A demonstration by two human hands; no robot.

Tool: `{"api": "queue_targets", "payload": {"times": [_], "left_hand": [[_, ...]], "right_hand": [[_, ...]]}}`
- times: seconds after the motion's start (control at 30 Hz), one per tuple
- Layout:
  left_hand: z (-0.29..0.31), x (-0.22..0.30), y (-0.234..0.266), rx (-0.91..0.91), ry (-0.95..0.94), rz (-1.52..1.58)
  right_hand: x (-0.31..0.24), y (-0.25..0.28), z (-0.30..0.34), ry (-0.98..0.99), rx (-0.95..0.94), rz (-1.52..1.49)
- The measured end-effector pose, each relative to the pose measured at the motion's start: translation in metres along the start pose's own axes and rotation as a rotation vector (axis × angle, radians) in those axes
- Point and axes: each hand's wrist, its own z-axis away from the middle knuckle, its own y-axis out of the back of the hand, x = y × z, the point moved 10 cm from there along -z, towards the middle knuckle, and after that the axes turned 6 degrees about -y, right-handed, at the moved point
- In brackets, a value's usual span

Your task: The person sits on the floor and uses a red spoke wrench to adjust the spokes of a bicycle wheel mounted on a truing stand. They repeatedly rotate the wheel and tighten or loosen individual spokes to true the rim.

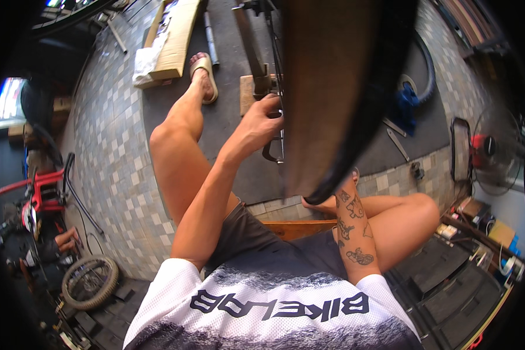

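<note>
A blurred wheel [326, 87] fills the upper middle, cut off by the top edge and hiding much of the metal stand's [251, 49] surroundings. The left hand [259, 123] curls at its left side, fingertips obscured, grip unclear; the right hand disappears behind it, its state impossible to tell.

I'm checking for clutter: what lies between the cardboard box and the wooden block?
In the head view: the left foot in a beige sandal, on dark matting; a grey tube lies near the toes.
</note>
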Motion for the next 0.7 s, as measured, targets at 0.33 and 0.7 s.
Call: {"api": "queue_targets", "payload": {"times": [0.33, 0.7], "left_hand": [[-0.006, -0.014, 0.005, 0.064, -0.077, 0.203], [0.000, -0.029, 0.004, -0.156, -0.037, 0.185]], "right_hand": [[0.052, -0.032, 0.001, -0.270, -0.274, -0.422], [0.044, -0.046, 0.002, -0.315, -0.504, -0.723]]}}
